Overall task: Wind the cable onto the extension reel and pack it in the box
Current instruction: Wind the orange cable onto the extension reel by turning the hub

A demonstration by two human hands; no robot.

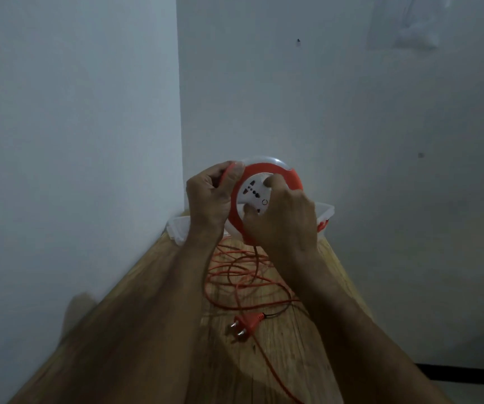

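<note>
I hold the round orange extension reel [289,177] upright in the air above the table. Its white socket face [254,193] is turned toward me. My left hand [208,199] grips the reel's left rim. My right hand [281,220] is closed on the white centre, with fingers on the face. The orange cable [235,275] drops from the reel's bottom and lies in loose loops on the wooden table [275,354]. Its orange two-pin plug [245,323] rests on the table nearer to me. A clear plastic box [325,211] stands behind the reel, mostly hidden by my hands.
The table is narrow and stands in a corner, with a wall close on the left and another behind. The table's right edge drops off to the floor. A stretch of cable runs toward me off the bottom of the view.
</note>
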